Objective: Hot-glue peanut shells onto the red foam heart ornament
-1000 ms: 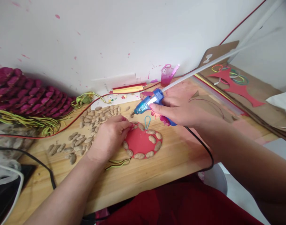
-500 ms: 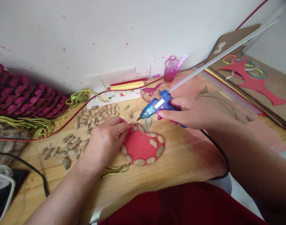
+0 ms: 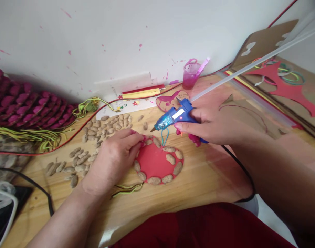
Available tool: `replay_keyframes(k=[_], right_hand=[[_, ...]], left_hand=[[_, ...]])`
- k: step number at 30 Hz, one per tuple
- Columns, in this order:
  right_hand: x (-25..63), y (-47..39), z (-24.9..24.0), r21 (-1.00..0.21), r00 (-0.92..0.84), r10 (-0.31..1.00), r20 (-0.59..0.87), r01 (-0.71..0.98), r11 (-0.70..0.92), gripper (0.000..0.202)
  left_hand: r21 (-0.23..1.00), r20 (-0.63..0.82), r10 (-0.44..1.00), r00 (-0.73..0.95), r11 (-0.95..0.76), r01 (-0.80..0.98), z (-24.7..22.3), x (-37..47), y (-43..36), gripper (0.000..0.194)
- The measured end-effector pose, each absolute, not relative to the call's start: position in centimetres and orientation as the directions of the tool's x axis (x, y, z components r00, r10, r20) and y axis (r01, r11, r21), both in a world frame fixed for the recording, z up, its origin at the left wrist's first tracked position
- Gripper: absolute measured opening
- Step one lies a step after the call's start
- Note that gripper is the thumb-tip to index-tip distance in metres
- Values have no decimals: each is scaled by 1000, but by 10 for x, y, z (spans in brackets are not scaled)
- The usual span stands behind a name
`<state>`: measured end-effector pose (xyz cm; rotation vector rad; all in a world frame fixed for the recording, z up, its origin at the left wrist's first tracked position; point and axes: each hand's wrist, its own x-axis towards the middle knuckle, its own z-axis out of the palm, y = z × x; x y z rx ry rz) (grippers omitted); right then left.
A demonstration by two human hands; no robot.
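A red piece [image 3: 154, 160], heart-like in shape, lies flat on the wooden table. Peanuts in their shells line its rim, and one extra peanut [image 3: 170, 158] sits further in at the right. My left hand [image 3: 116, 151] is closed at the upper left rim, thumb and fingers pinched on a peanut [image 3: 148, 141] that they partly cover. A blue hot glue gun [image 3: 175, 115] is gripped in my right hand [image 3: 209, 125]. Its nozzle points down and left, just above the red piece's top edge, apart from it. A long clear glue stick [image 3: 240, 72] sticks out of its back.
Loose peanuts [image 3: 109, 128] are spread behind and left of my left hand. A cup of pink paint [image 3: 190, 74] stands by the wall. A red cord [image 3: 77, 132] crosses the table. At left is a large pink-tipped pine-cone-like object [image 3: 30, 100]; cut red paper [image 3: 283, 86] lies at right.
The glue gun and red piece appear slightly further right as the view shifts a little. My left hand stays pinched at the rim; both grips look the same.
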<state>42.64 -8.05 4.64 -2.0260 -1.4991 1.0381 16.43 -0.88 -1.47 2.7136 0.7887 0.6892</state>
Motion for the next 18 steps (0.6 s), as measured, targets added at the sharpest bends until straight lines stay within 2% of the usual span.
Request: replay_keyframes(k=[8, 14, 18], right_hand=[[431, -82, 40, -667, 70, 958, -278, 704, -245, 48], [428, -81, 42, -589, 82, 962, -261, 776, -226, 51], [427, -81, 41, -579, 86, 962, -257, 783, -225, 52]], left_hand=[[316, 397, 534, 746, -843, 435, -20, 165, -9, 20], [309, 391, 541, 745, -839, 448, -21, 165, -9, 20], [304, 388, 549, 740, -834, 460, -20, 166, -10, 22]])
